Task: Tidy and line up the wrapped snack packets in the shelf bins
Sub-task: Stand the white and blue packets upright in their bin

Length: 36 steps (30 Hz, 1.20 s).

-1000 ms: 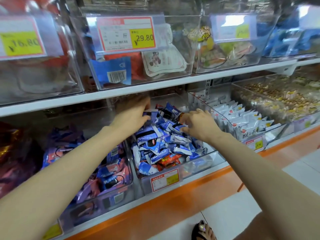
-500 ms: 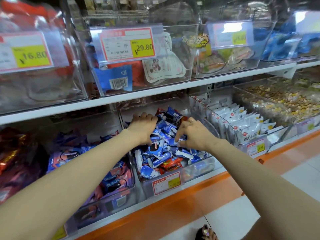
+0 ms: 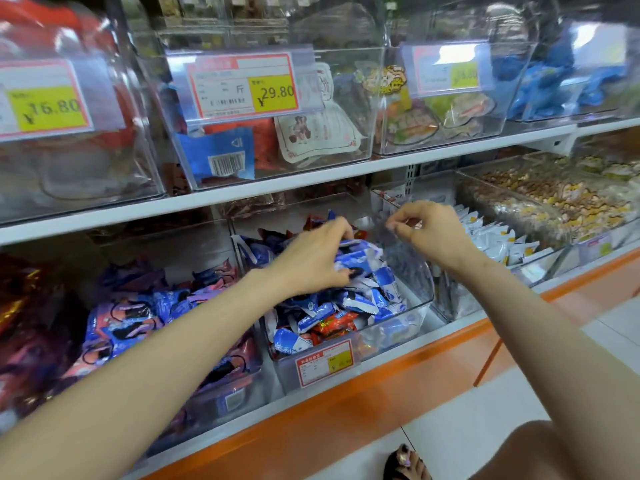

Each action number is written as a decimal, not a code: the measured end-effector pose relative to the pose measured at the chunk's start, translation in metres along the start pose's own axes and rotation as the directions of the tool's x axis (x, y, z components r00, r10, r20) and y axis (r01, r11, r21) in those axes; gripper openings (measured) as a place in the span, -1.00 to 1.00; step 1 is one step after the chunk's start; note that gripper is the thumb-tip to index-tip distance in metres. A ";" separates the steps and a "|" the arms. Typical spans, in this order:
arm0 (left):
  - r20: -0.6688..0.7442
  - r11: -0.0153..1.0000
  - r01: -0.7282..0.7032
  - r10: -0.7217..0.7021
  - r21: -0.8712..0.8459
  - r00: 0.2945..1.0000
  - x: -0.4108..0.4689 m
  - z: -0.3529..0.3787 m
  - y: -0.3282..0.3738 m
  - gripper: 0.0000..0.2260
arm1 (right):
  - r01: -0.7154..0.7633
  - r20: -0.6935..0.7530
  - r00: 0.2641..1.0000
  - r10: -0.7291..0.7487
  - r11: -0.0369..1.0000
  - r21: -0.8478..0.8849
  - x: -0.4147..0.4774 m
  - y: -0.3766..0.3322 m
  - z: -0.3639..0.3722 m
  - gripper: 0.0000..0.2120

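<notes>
Blue-and-white packets [image 3: 377, 285] lie heaped in the middle clear bin [image 3: 420, 303] on the lower shelf. Judged light, crinkly and slippery; best taken by the crimped ends. Left hand [image 3: 311, 261] grips several. Right hand [image 3: 429, 230] is pinched above the bin's right wall; whether it holds anything cannot be told. Upper price tag [image 3: 242, 86] reads 29.80; far-left tag [image 3: 45, 98] reads 16.80.

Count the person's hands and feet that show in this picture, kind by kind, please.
Hands: 2, the left hand gripping blue packets, the right hand higher, to its right.
Feet: 1, a foot at the bottom edge.
Total: 3.
</notes>
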State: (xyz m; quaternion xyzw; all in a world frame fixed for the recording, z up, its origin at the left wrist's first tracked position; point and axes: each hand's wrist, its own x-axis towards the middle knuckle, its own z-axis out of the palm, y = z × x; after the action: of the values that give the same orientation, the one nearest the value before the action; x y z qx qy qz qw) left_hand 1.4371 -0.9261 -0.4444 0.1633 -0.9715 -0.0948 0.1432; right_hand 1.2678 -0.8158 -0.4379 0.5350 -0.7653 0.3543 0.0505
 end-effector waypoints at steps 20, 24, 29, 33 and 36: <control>0.076 0.913 0.322 -0.350 0.250 0.934 -0.030 -0.025 -0.068 -0.58 | 0.024 0.157 0.987 -0.020 0.999 -0.022 0.005 -0.015 0.034 -0.87; 0.179 0.833 0.295 -0.416 0.468 0.892 -0.031 -0.022 -0.072 -0.42 | -0.009 0.194 0.981 0.010 1.000 -0.003 0.007 -0.019 0.042 -0.87; 0.223 0.823 0.274 -0.426 0.497 0.877 -0.024 -0.023 -0.065 -0.62 | -0.014 0.177 0.984 0.010 1.000 0.024 0.008 -0.020 0.040 -0.88; 0.042 0.829 0.302 -0.364 0.471 0.931 -0.028 -0.034 -0.058 -0.77 | -0.025 0.152 0.988 0.015 0.998 0.059 0.008 -0.013 0.035 -0.90; -0.017 0.872 0.341 -0.358 0.351 0.933 -0.030 -0.040 -0.052 -0.77 | -0.030 0.142 0.990 0.023 0.998 0.049 0.008 -0.010 0.033 -0.91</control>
State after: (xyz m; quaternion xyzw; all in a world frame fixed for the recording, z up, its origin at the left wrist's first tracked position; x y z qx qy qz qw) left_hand 1.4921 -0.9697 -0.4266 0.3566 -0.9304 0.0502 0.0689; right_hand 1.2833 -0.8438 -0.4535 0.5496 -0.7647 0.3356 -0.0221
